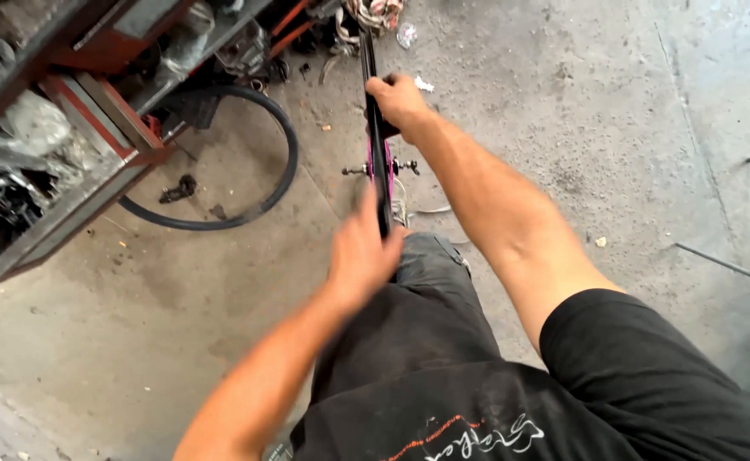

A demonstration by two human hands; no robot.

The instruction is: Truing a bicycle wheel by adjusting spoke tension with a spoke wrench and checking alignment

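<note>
Edge-on to the camera, the small pink-rimmed bicycle wheel (378, 162) stands upright, its top clamped by the right hand (399, 101), while the blurred left hand (359, 252) seemingly presses its near edge, steadying it.

I am seeing no packages, signs or screens around me. The nearest thing to a label is sitting on my black shirt (494, 427) (low in view, at my chest): a slanted white and orange printed script, partly cut off.
</note>
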